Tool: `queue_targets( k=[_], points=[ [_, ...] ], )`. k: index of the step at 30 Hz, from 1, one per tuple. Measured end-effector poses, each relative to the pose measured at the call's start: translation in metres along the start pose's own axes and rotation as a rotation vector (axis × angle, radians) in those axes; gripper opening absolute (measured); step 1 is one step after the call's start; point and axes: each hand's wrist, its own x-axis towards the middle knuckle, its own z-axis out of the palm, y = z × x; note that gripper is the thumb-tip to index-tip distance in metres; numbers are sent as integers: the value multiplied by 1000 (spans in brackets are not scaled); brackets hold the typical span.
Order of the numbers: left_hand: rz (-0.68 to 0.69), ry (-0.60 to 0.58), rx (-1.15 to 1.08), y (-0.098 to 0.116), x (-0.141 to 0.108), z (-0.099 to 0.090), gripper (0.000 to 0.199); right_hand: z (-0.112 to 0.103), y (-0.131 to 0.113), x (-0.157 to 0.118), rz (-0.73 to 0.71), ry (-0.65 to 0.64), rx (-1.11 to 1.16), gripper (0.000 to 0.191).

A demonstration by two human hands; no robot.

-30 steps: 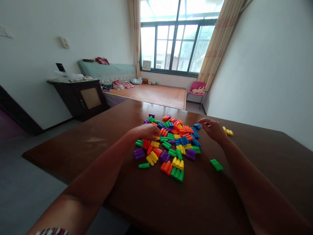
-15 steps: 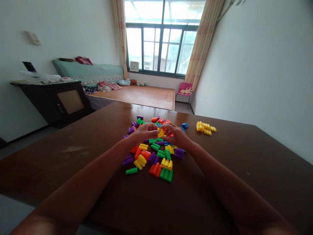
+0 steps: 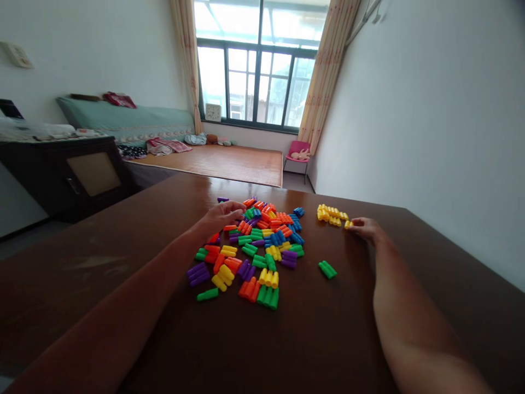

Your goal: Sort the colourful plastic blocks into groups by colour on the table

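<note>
A heap of plastic toy blocks (image 3: pixel 256 233) in red, green, purple, blue and yellow, each a row of joined peg shapes, covers the middle of the table. Over the heap's back left edge is my left hand (image 3: pixel 223 216), its fingers stretched out and nothing visible in them. My right hand (image 3: pixel 367 229) pinches a small yellow block (image 3: pixel 348 224) on the right side. That block is beside a group of yellow blocks (image 3: pixel 330 213) set close together. My fingers partly cover the held block.
A single green block (image 3: pixel 327 269) lies between the heap and my right forearm. The brown table (image 3: pixel 320 339) has a glossy top and its far edge faces a low bed (image 3: pixel 241 161). A pink chair (image 3: pixel 297 152) stands behind it, by the wall.
My right hand has moved from the heap out to the right, to the yellow group. My left hand has shifted slightly left. The green block shows where my right forearm was. The view has turned slightly right.
</note>
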Motion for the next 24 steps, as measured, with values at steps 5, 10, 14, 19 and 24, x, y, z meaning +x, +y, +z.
queue_targets(
  k=[5,10,14,19,24],
  points=[
    [1,18,-12,-5,3,-3,53,12,5,-2,-112,20,-84,35],
    [46,46,17,-10,7,-5,51,25,-5,-5,-260,115,-264,31],
    [140,-19,207,-11,5,-4,39,33,-12,-14,-403,156,-364,25],
    [362,-335,584,-6,-9,15,23,35,-29,-18,-438,222,-379,25],
    [612,-531,752,-7,-22,47,32,47,-49,-18,-513,217,-388,24]
  ],
)
